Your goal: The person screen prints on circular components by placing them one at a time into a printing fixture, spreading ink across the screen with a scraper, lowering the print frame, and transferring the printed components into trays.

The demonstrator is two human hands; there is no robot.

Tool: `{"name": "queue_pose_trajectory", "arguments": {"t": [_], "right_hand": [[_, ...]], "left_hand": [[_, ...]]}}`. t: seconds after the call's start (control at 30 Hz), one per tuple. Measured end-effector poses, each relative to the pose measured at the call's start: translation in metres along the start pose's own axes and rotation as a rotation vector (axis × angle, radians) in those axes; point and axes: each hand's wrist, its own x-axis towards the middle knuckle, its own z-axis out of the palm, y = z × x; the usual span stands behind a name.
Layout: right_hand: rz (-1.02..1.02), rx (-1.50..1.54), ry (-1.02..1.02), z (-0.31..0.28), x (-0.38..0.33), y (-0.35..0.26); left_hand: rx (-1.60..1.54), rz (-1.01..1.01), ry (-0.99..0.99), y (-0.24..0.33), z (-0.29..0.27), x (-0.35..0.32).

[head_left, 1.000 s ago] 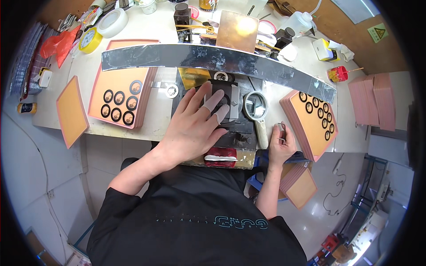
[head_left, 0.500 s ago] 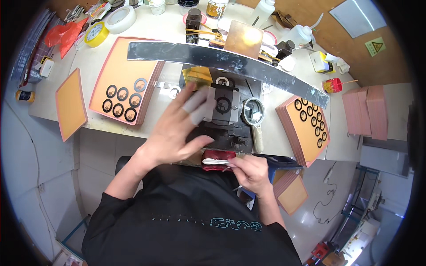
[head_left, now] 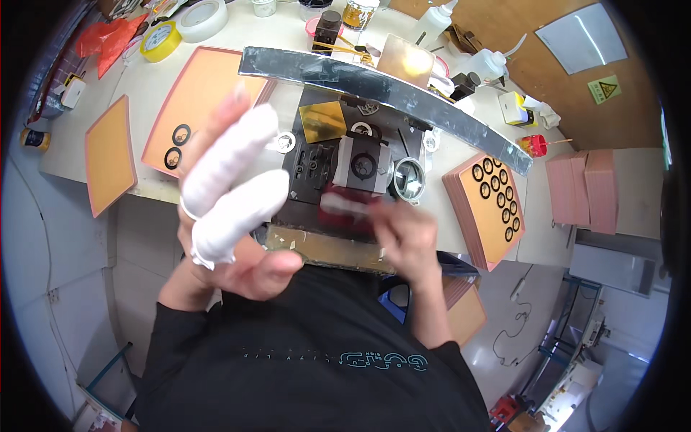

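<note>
My left hand (head_left: 230,216) is raised close to the camera, fingers spread and holding nothing. White finger cots (head_left: 237,162) cover two of its fingers. Low over the front of the black fixture (head_left: 309,169), my right hand (head_left: 409,241) is closed at the right end of a red block with a white strip (head_left: 347,207); both are smeared by motion. Just beyond the block, a black ring (head_left: 364,165) sits on a grey-and-white sheet on the fixture. Beside it at the right stands a round magnifier (head_left: 409,180), its handle hidden by my right hand.
A long dark metal bar (head_left: 374,93) arches across behind the fixture. Orange trays with black rings stand left (head_left: 201,79) and right (head_left: 468,216), the left one partly hidden by my left hand. Bottles (head_left: 432,25) and tape rolls (head_left: 160,42) line the back.
My left hand has lifted from the fixture toward the camera and left. My right hand has moved forward, and the red block has shifted with it from the bench's front edge onto the fixture.
</note>
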Motion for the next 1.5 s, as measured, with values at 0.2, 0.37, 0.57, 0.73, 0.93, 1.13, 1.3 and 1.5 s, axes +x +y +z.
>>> {"name": "queue_pose_trajectory", "arguments": {"t": [0.2, 0.37, 0.57, 0.73, 0.93, 1.13, 1.3, 1.5], "right_hand": [[0.312, 0.161, 0.047, 0.008, -0.065, -0.022], [0.310, -0.039, 0.684, -0.026, -0.028, 0.027], [-0.121, -0.013, 0.497, -0.033, 0.091, 0.032], [-0.255, -0.038, 0.180, -0.034, 0.092, 0.032], [-0.264, -0.115, 0.033, -0.044, 0.079, 0.012], [-0.242, -0.128, 0.011, -0.045, 0.040, -0.016], [-0.249, -0.175, 0.009, -0.063, 0.076, -0.004], [0.104, -0.023, 0.139, -0.090, 0.147, 0.022]], "left_hand": [[-0.202, -0.132, 0.036, -0.024, 0.004, 0.027], [-0.713, -0.569, 0.253, -0.003, 0.008, -0.038], [-0.613, -0.617, 0.171, 0.003, 0.030, -0.093], [-0.521, -0.587, 0.097, 0.001, 0.029, -0.097], [-0.548, -0.568, 0.114, 0.000, 0.030, -0.104], [-0.601, -0.588, 0.126, 0.003, 0.028, -0.104], [-0.635, -0.580, 0.151, 0.016, 0.022, -0.088], [-0.466, -0.227, 0.277, -0.013, -0.008, 0.019]]}}
